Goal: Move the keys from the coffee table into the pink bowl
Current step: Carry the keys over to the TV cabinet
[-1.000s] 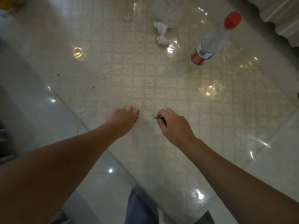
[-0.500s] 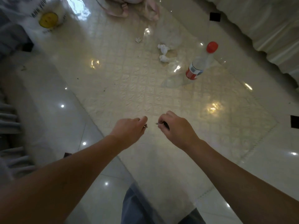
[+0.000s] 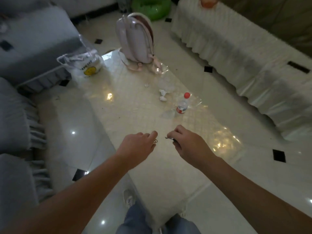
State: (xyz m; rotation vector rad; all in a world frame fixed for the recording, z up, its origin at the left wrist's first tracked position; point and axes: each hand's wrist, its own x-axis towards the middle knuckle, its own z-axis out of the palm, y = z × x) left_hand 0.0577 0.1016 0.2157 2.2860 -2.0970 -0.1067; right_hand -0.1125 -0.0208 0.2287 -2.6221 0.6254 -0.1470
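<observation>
My right hand [image 3: 189, 146] is closed on a small metal key [image 3: 168, 137], whose tip sticks out to the left of my fingers. My left hand [image 3: 138, 147] is closed too, with a key ring [image 3: 155, 141] showing at its fingertips. Both hands hover over the near part of the glossy cream coffee table [image 3: 128, 115], a hand's width apart. No pink bowl shows in the head view.
On the table stand a red-capped clear bottle [image 3: 182, 105], crumpled white tissue [image 3: 163, 95], a pink backpack [image 3: 135, 39] and a clear bag with a yellow smiley [image 3: 84, 65]. Grey sofas flank the left, a white covered sofa [image 3: 244, 65] the right. A green tub [image 3: 152, 6] sits beyond.
The view has risen and pulled back, showing the whole table, the sofas and the backpack. Both hands have lifted off the tabletop, each still closed on its metal piece.
</observation>
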